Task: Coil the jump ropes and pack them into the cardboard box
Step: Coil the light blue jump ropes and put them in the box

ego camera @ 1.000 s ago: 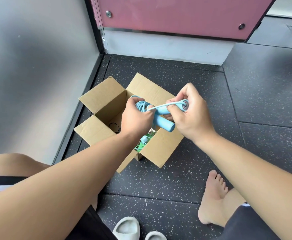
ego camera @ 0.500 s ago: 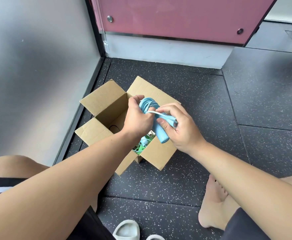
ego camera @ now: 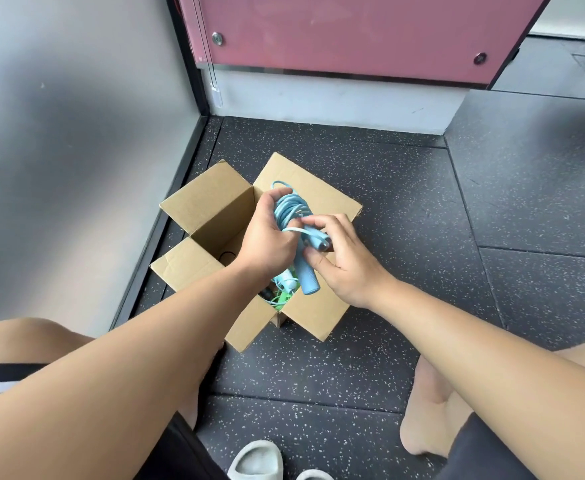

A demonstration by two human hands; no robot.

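While left hand [ego camera: 266, 244] fingers clamp coiled jump rope [ego camera: 289, 207], right hand [ego camera: 346, 265] fingers pinch its handle [ego camera: 306, 278], above cardboard box [ego camera: 211, 202]

Gym-like room: speckled rubber floor tiles [ego camera: 370, 188], pink panel [ego camera: 353, 32], jump ropes [ego camera: 289, 209].

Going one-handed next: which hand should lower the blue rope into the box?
Probably left: the left hand grips the coiled blue jump rope above the cardboard box; the right hand only pinches one handle.
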